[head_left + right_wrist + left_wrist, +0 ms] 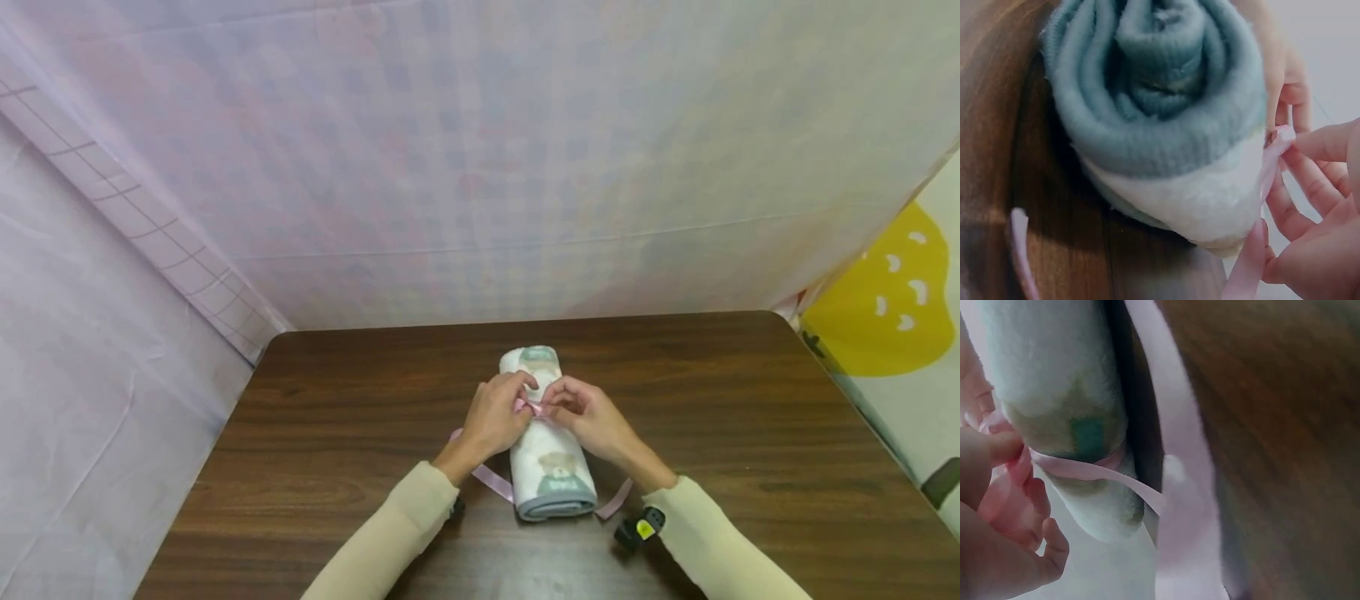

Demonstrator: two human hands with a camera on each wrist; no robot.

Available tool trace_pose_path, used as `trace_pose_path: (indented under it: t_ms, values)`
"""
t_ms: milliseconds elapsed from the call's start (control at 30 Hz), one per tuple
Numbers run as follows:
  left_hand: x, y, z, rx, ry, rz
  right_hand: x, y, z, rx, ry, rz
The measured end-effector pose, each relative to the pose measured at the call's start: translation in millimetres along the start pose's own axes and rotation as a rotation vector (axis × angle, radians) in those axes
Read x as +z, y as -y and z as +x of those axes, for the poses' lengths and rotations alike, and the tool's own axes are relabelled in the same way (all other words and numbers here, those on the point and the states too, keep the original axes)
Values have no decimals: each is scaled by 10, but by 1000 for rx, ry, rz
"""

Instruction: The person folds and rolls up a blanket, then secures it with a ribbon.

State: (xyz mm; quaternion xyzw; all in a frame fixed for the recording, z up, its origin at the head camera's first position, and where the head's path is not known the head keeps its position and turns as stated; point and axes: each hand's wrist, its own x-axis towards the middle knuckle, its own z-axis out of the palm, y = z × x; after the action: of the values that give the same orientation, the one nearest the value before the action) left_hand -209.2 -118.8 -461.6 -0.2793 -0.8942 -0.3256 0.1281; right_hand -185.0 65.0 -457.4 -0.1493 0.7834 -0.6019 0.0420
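Note:
A rolled white towel with bear prints and a grey-blue edge lies lengthwise on the brown table. Pink ribbon runs around the roll and gathers on its top side. Over that spot, my left hand pinches the ribbon between thumb and fingers. Facing it from the right, my right hand also pinches ribbon; the right wrist view shows a pink fold at its thumb tip. Loose ribbon tails trail on both sides of the roll. The fingers partly hide how the ribbon crosses.
The wooden table extends on both sides of the towel, with its back edge against a pale checked cloth. White sheeting hangs at the left. A yellow printed shape shows at the right.

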Motion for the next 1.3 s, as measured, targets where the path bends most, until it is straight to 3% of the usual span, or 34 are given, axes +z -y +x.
trace_pose_path:
  t_ms: [233,367,600,933,1100,1300]
  values:
    - [13,23,-6,15,-7,47,18,-15,4,12,-55,1]
    - [21,42,-15,34,-30,36,21,-23,16,-2,-83,-70]
    - [26,91,-20,88,-65,17,0,-37,53,-23,-52,-175]
    - [-91,116,-11,-53,86,-98,-19,-35,65,51,-45,-143]
    - [-136,126,-15,-40,133,-139,-12,-47,64,57,-61,-105]
    - [-197,127,-58,22,156,-124,-21,-73,65,14,-143,-97]
